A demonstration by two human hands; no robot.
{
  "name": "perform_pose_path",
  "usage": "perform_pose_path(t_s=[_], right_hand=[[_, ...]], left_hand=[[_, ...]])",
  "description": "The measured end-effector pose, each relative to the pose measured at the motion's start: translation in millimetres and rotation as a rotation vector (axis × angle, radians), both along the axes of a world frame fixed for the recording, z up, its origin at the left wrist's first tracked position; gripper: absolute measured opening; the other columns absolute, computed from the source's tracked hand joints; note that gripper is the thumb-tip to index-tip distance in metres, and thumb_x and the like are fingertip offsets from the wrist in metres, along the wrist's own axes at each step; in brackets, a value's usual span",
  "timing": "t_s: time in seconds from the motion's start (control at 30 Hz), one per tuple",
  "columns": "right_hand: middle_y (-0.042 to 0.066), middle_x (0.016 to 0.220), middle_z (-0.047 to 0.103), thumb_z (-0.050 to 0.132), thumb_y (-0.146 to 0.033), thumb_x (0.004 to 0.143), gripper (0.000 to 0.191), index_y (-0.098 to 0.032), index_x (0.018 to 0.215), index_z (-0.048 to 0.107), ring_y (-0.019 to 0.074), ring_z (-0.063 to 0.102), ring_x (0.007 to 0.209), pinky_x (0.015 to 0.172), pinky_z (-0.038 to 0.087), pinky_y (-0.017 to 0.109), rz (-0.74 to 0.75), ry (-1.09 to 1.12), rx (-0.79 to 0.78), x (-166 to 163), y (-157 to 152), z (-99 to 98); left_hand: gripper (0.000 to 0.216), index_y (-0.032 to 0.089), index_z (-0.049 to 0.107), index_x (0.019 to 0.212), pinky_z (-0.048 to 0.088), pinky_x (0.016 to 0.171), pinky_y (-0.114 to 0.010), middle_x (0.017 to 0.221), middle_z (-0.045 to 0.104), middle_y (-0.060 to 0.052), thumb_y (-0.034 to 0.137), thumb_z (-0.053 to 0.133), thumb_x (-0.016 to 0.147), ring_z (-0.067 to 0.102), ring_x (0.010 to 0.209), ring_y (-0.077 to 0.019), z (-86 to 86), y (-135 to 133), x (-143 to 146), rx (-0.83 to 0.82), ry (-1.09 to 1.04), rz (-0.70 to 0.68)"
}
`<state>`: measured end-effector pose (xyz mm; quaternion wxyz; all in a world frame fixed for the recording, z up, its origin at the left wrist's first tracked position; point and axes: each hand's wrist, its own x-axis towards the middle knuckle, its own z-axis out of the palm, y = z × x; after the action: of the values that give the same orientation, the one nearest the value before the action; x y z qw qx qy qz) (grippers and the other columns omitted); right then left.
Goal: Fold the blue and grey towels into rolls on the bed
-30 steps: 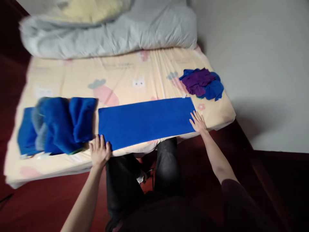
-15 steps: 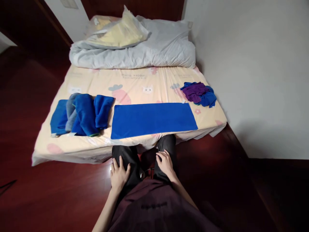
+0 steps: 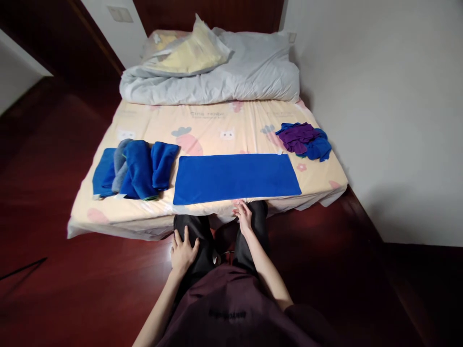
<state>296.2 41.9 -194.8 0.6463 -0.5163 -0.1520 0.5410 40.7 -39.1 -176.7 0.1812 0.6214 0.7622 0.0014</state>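
Note:
A long blue towel [image 3: 237, 177] lies flat, folded into a strip, along the near edge of the mattress [image 3: 217, 127]. My left hand [image 3: 183, 251] rests flat on my left thigh, fingers spread and holding nothing. My right hand [image 3: 244, 217] is on my right knee, just below the towel's front edge, fingers loosely extended and empty. Left of the strip sits a row of folded blue and grey towels [image 3: 135, 168]. A heap of purple and blue cloths [image 3: 304, 140] lies at the mattress's right side.
A rolled grey duvet [image 3: 213, 79] with a yellow bag [image 3: 188, 50] on it lies across the head of the mattress. A white wall runs along the right. Dark red wooden floor [image 3: 72, 284] surrounds the mattress on the left and front.
Both hands left the ends of the blue strip and came back to my legs. Since half a second ago my right hand slid forward along the knee toward the towel's edge.

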Motion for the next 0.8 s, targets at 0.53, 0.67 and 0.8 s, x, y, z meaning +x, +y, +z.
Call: perform_pose_path(t_s=[0.53,0.67,0.8], right_hand=[[0.009,0.142,0.071,0.068,-0.042,0.097,0.019,-0.023,0.099,0.068,0.0143,0.074,0.085,0.085,0.065,0.032,-0.026,0.355,-0.099,11.0,24.8,-7.6],[0.001,0.143,0.07,0.058,-0.028,0.101,0.016,-0.027,0.099,0.073,0.0096,0.068,0.067,0.072,0.066,0.025,-0.031,0.41,-0.14,15.0,22.2,-0.1],[-0.003,0.129,0.077,0.052,-0.027,0.105,0.026,-0.029,0.11,0.077,0.0078,0.067,0.063,0.064,0.064,0.018,-0.044,0.532,-0.23,12.2,22.5,14.0]], left_hand=[[0.033,0.021,0.074,0.113,0.048,0.112,-0.049,0.136,0.069,-0.014,0.023,0.044,0.101,0.057,0.133,-0.0316,41.1,133.7,87.8,0.242,-0.167,-0.521],[0.035,0.018,0.072,0.123,0.05,0.109,-0.046,0.143,0.066,-0.014,0.021,0.044,0.102,0.056,0.132,-0.0298,50.6,238.4,157.0,0.275,-0.232,-0.707],[0.04,0.009,0.069,0.131,0.05,0.11,-0.047,0.142,0.065,-0.02,0.018,0.046,0.099,0.059,0.13,-0.0313,43.6,343.7,208.9,0.077,-0.172,-0.698]])
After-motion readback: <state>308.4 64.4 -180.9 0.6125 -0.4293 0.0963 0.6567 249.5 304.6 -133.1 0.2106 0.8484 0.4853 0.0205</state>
